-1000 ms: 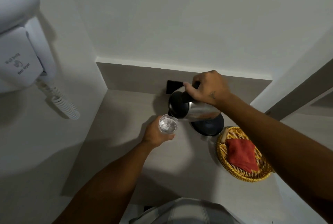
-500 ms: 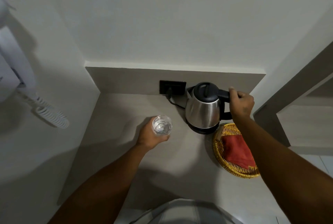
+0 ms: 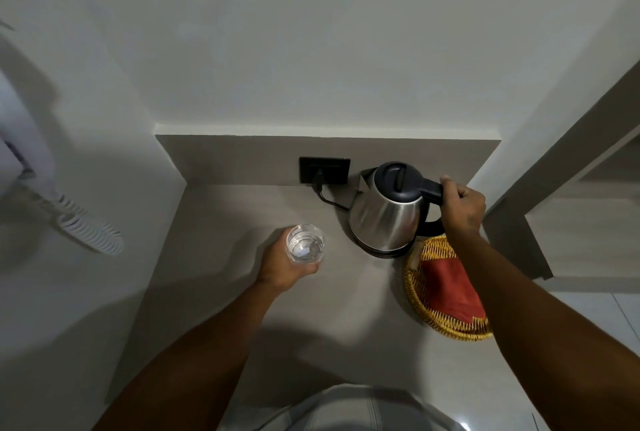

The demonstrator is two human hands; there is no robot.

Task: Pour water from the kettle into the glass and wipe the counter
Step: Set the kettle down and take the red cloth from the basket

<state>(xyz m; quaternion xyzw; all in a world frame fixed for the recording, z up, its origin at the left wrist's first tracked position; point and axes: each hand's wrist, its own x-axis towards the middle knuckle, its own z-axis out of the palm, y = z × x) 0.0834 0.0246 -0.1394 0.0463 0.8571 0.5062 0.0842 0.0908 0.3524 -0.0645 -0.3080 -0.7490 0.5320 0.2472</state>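
From the head camera, looking down into the corner: the brushed-steel electric kettle with a black lid stands upright on its dark base at the back of the pale grey counter, its cord running to the black wall socket. The right hand is wrapped around the kettle's black handle, fingers curled closed on it. The left hand grips the clear round drinking glass from the side and below; the glass shows some water inside, though how full it is I cannot tell from above. Whether the glass rests on the counter or is held just above it is also unclear.

Just beside the kettle base, on the right, sits a yellow woven wicker tray holding a folded red cloth, which looks like the thing for wiping.

What worries me: the right forearm passes directly over the tray, so pulling that hand back carelessly could drag the tray towards the counter's front edge. If the kettle is not seated squarely on its base, letting go could let it rock, and its cord could snag. The glass, if set down too close to the kettle, could get knocked while the cloth sweeps the counter.
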